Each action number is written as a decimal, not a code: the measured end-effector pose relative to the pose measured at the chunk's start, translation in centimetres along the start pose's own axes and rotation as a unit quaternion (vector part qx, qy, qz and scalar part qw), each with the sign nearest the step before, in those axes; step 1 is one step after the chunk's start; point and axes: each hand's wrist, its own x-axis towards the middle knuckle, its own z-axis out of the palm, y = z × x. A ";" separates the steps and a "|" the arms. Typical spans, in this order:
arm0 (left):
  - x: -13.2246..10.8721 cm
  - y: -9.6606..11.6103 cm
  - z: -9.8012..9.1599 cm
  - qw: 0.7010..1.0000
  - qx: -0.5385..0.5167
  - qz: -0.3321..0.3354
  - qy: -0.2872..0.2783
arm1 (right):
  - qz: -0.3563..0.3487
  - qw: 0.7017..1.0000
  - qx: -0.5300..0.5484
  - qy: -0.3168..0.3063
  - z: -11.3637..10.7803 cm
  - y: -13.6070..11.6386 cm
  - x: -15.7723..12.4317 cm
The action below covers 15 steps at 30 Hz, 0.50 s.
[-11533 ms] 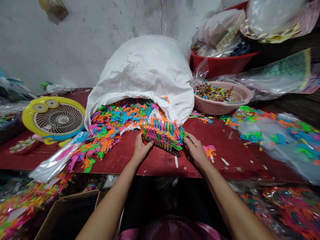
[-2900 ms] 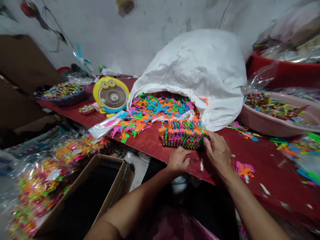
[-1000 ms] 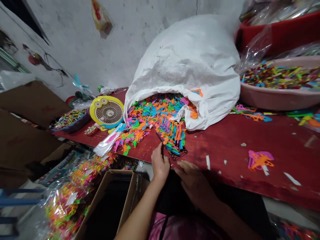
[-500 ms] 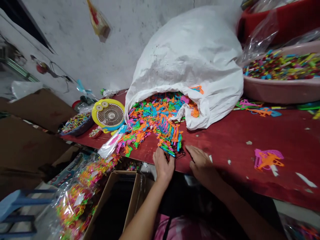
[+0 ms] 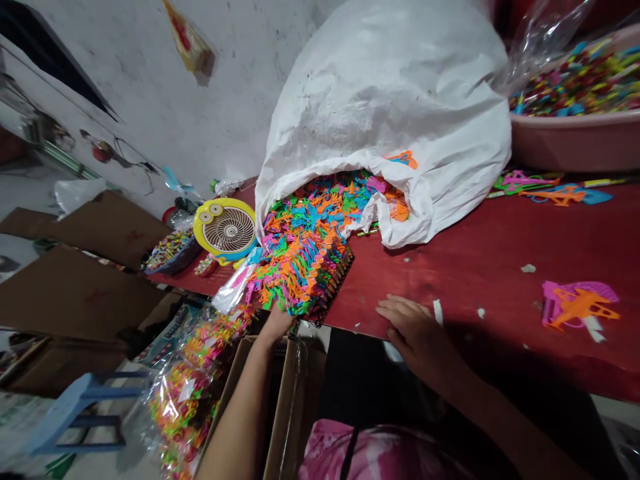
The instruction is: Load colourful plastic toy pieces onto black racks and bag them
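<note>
Many small orange, green, blue and pink plastic pieces (image 5: pixel 300 220) spill from the mouth of a big white sack (image 5: pixel 385 100) onto the red table (image 5: pixel 480 267). At the near edge of this pile stands a dark rack (image 5: pixel 334 283) with coloured pieces lined up in it. My left hand (image 5: pixel 281 319) is at the front of the pile, left of the rack; its fingers are hidden by the pieces. To the right of the rack, my right hand (image 5: pixel 410 327) rests at the table edge with fingers stretched and nothing held.
A yellow fan (image 5: pixel 225 230) and a bowl of small parts (image 5: pixel 173 252) stand left. A pink tub (image 5: pixel 575 140) is at the back right. Pink and orange pieces (image 5: pixel 580 307) lie at right. Below are an open carton (image 5: pixel 285 413), filled bags (image 5: pixel 185 393) and a blue stool (image 5: pixel 75 413).
My left hand has moved left, from the near end of the rack to the front of the pile. The rack now stands turned, its side showing. The view has shifted slightly.
</note>
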 end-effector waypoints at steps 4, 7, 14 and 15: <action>1.6 -1.3 -1.5 1.000 0.006 0.012 0.026 | -0.015 1.000 0.003 0.002 -0.1 0.1 -0.1; 2.3 -1.8 -1.9 0.999 0.016 0.014 0.045 | -0.012 1.000 -0.006 -0.003 -0.2 0.0 -0.1; 2.6 -2.7 -2.3 0.998 0.040 -0.019 0.055 | -0.009 0.999 -0.039 -0.024 -0.4 -0.7 0.1; 2.6 -2.7 -2.3 0.997 0.042 -0.020 0.053 | -0.010 0.999 -0.045 -0.025 -0.4 -0.8 0.1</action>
